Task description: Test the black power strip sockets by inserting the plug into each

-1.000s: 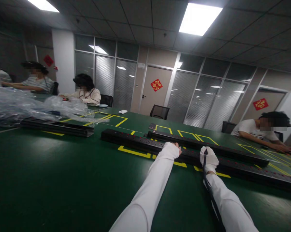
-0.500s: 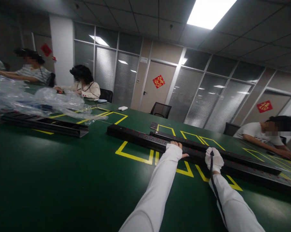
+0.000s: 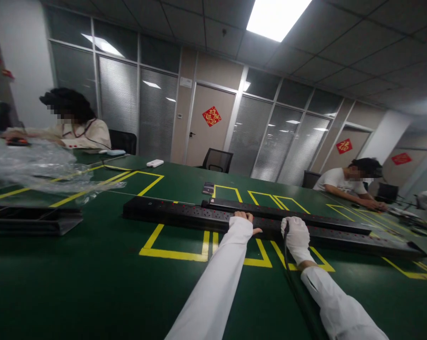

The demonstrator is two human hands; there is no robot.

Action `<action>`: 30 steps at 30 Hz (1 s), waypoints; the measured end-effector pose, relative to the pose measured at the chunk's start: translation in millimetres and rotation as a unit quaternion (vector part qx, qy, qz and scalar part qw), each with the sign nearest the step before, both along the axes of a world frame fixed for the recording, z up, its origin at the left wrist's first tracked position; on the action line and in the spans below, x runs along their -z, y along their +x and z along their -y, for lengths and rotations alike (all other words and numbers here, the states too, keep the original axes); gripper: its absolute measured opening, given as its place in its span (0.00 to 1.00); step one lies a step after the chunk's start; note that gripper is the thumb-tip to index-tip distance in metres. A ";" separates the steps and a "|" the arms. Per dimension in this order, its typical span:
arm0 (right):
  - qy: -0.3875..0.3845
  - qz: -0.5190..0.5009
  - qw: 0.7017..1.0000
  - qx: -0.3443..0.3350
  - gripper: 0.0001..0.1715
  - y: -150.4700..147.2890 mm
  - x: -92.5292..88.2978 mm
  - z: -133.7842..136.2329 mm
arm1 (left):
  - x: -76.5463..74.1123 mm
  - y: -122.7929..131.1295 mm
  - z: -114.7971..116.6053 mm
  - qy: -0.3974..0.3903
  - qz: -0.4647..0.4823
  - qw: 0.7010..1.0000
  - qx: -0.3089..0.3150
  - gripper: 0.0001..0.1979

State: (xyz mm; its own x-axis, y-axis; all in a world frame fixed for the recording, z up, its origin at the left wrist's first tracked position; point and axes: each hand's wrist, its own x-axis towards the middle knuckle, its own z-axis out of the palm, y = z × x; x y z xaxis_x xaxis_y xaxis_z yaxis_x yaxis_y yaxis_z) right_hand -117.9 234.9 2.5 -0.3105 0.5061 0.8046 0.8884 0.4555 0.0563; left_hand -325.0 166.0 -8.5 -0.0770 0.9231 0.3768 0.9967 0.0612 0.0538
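Bar [image 3: 178,213], long, black, socketed, with red marks along the top: lay across the centre of the frame, running from left of centre to the lower right. Second black bar [image 3: 334,224]: lay just behind it, roughly parallel.

Left hand [image 3: 247,222], white-sleeved: rested on the front bar at centre, fingers side by side and bent over the top, thumb spread away to the right.

Right hand [image 3: 296,233], white-gloved: was at the front bar, right of centre, fingers curled together, pinching a black cable [image 3: 286,255] that trailed down toward the lower edge; the fingertips could not be made out.

Table [image 3: 93,293], green: bore yellow tape outlines [image 3: 174,255]. Black channel [image 3: 63,224]: lay at the left edge. Clear plastic wrapping [image 3: 39,163]: sat heaped behind it. Small white device [image 3: 155,163]: lay left of centre. Two co-workers: sat at upper left [image 3: 88,134] and right [image 3: 344,184].
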 end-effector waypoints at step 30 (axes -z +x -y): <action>-0.400 0.235 0.885 -0.029 0.52 -97.0 -32.8 -119.4 | -6.2 -136.8 -57.8 -0.085 0.102 0.991 -0.029 0.38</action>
State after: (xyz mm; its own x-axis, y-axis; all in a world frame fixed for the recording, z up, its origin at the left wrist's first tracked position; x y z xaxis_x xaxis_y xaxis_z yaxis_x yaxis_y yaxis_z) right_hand -214.9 354.3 35.3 -0.5592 0.8285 -0.0296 0.8269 0.5599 0.0520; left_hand -461.8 223.8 -2.3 -0.1908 0.9637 0.1869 0.9607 0.1442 0.2373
